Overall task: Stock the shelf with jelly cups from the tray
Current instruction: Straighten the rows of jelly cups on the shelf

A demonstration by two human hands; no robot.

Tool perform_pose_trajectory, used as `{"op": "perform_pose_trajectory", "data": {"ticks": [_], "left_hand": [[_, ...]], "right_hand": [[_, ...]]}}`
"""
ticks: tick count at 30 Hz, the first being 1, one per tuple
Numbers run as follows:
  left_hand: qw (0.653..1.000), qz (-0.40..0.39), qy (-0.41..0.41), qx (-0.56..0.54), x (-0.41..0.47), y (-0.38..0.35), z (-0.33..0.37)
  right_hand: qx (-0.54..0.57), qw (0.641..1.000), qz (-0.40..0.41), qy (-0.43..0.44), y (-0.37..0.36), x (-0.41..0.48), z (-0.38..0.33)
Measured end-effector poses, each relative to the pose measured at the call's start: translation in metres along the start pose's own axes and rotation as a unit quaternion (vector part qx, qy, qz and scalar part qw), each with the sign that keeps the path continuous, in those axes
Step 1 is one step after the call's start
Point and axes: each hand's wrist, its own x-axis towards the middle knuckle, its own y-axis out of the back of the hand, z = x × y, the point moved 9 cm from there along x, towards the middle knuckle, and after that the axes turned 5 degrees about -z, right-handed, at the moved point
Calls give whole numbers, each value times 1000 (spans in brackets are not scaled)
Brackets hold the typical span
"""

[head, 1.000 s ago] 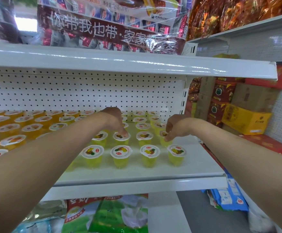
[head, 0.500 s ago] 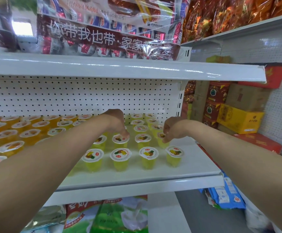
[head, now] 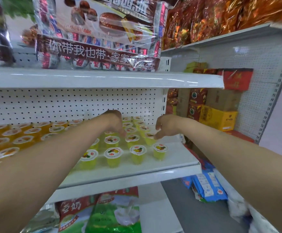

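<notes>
**Both hands over the yellow-green cups on the middle shelf**

The yellow-green jelly cups (head: 113,153) stand upright in neat rows on the right part of the white middle shelf (head: 128,179), each sealed with a white lid printed with fruit. Four of them make the front row, set back from the shelf's lip. More rows run behind them towards the pegboard back panel (head: 69,105).

The left hand (head: 116,122) hangs over the rows behind the front, its fingers bent down towards the lids. The back of the hand hides what lies under it, so I cannot tell whether it grips a cup.

The right hand (head: 165,126) is loosely curled. Its fingertips (head: 155,137) are at the edge of the end cup (head: 149,135) in the second row, and they are not wrapped round it. The two hands are apart, with a few columns of cups between them.

To the left on the same shelf sit the orange jelly cups (head: 21,140), packed close together.

Above, the upper shelf (head: 103,79) carries a large wrapped chocolate pie pack (head: 100,36), with shiny red snack bags (head: 204,19) on the neighbouring unit. A yellow box (head: 219,117) sits among cartons to the right. Blue packets (head: 207,187) lie lower down on the right. Green-and-red bags (head: 113,214) fill the level below the cups.
</notes>
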Motion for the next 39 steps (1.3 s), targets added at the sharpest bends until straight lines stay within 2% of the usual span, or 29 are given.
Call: {"op": "perform_pose_trajectory", "data": {"ticks": [11, 18, 25, 29, 35, 39], "left_hand": [[993, 94, 57, -42, -166, -2, 57], [990, 100, 88, -40, -271, -28, 86], [981, 144, 111, -69, -367, -40, 94], [968, 177, 134, -114, -405, -70, 93], [952, 153, 192, -180, -458, -145, 97], [949, 130, 225, -181, -493, -176, 106]], "right_hand": [[20, 991, 99, 87, 7, -153, -6], [38, 982, 120, 137, -13, -234, -15], [65, 974, 134, 170, -25, -306, -28], [60, 977, 121, 168, -51, -335, -30], [66, 981, 60, 175, -111, -382, -33], [66, 980, 29, 183, -140, -412, -34]]}}
